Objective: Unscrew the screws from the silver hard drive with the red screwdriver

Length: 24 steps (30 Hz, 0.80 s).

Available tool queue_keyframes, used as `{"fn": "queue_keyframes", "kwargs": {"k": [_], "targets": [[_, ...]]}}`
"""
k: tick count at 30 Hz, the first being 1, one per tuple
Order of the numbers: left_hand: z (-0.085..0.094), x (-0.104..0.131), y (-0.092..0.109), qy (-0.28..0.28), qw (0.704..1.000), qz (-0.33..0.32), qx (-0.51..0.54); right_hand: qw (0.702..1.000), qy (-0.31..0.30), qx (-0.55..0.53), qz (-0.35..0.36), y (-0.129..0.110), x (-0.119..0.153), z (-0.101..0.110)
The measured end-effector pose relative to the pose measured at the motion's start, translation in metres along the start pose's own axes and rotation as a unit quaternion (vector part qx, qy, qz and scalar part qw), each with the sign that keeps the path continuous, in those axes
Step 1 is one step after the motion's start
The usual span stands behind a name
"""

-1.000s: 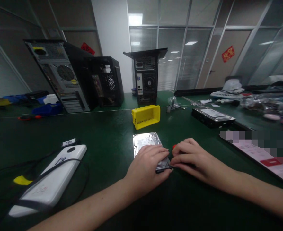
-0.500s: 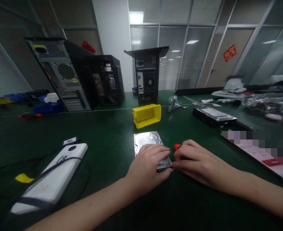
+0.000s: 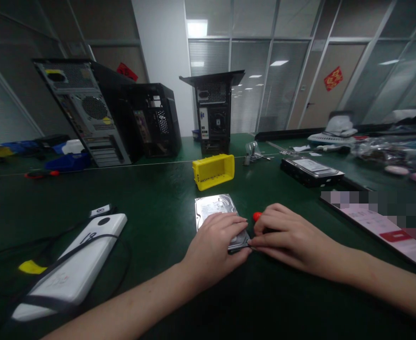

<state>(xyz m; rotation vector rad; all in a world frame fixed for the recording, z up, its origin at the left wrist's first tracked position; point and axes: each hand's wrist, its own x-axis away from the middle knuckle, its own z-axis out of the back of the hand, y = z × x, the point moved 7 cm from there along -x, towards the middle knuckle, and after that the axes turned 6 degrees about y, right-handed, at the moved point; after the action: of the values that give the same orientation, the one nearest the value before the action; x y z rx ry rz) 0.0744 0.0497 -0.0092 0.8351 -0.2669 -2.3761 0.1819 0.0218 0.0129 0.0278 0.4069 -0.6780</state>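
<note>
A silver hard drive lies on the green table in front of me. My left hand is wrapped over its near part, fingers on top and thumb at the near edge. At the drive's near right corner is my right hand, its thumb and fingertips pinched together. A red tool end shows beside the curled fingers of that hand; the rest of the tool is hidden. Just beyond the drive stands a yellow bin on its side.
Computer cases stand at the back. A second drive rests on a black holder at the right, behind a pink-screened tablet. A white power bank with a black cable lies at the left.
The whole view has shifted slightly, so the scene sits a little further left. Both hands keep the same places at the drive.
</note>
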Motion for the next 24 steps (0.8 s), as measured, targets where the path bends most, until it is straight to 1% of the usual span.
{"fn": "queue_keyframes", "kwargs": {"k": [7,12,19,24], "targets": [[0.0004,0.0001,-0.0002,0.002,1.0,-0.002,0.0,0.999,0.003,-0.007,-0.04,0.0019,-0.001,0.0032],[-0.0011,0.0004,-0.001,0.0,1.0,-0.002,-0.004,0.999,0.009,-0.008,-0.031,0.0014,0.0001,0.0026],[-0.0008,-0.0004,-0.0009,0.0,1.0,-0.004,-0.006,0.999,0.015,0.005,-0.039,0.0005,0.0018,0.0024],[-0.0008,0.0001,-0.0005,0.002,1.0,-0.005,-0.005,0.999,0.021,0.006,-0.025,-0.0032,0.002,0.0013]]}}
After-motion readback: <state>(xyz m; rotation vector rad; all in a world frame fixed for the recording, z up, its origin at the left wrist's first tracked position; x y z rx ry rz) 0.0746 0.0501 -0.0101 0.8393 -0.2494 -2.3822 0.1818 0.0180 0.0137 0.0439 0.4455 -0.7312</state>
